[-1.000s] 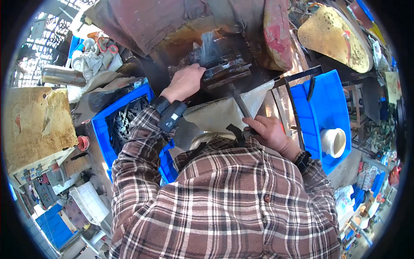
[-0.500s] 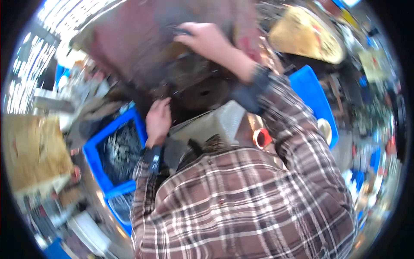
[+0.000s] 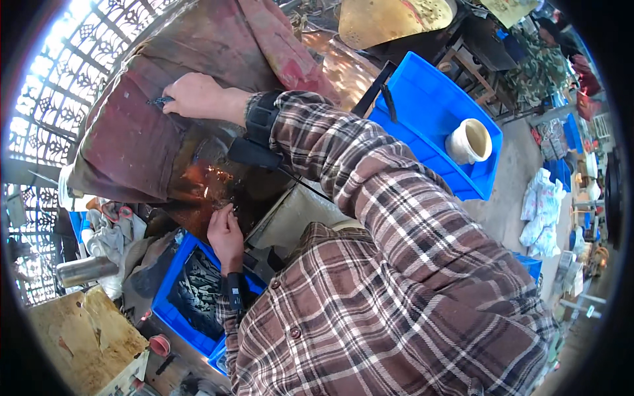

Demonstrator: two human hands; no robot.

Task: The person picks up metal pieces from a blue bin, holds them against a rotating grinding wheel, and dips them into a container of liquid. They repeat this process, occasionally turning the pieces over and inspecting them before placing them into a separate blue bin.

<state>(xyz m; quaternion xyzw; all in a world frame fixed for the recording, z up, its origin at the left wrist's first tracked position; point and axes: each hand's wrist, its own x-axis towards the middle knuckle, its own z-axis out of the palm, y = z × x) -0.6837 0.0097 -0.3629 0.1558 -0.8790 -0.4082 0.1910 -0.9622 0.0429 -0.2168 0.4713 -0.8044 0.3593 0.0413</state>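
Plaid shirt (image 3: 396, 257): nearest of all, on the wearer's side of the maroon cloth (image 3: 135, 155); its right sleeve stretches toward that cloth.
Blue crate (image 3: 178, 323): low on the wearer's side of the cloth, with dark slivers (image 3: 200, 287) lying in it.
Left hand (image 3: 226, 239): just beside the crate, short of the cloth, fingers bent at the edge of the dark hollow (image 3: 247, 191); I cannot tell whether its grip holds anything.
Orange-lit patch (image 3: 208, 177): wet and shiny, under the cloth's near edge, beyond the left fingertips.
Black box (image 3: 254, 154): at the right wrist, right of the cloth's hanging fold, over the hollow.
Right hand (image 3: 201, 96): in front of the cloth, grip closed on a small dark piece.
Small dark piece (image 3: 158, 101): pinched at the fingertips, against the cloth as backdrop; contact unclear.
Handling: a firm, level pinch seems best, with cuff and box clear of the wet.
Second crate (image 3: 422, 86): well right of the cloth, a pale pot (image 3: 469, 142) inside.
Lattice (image 3: 39, 119): farthest, left beyond the cloth.
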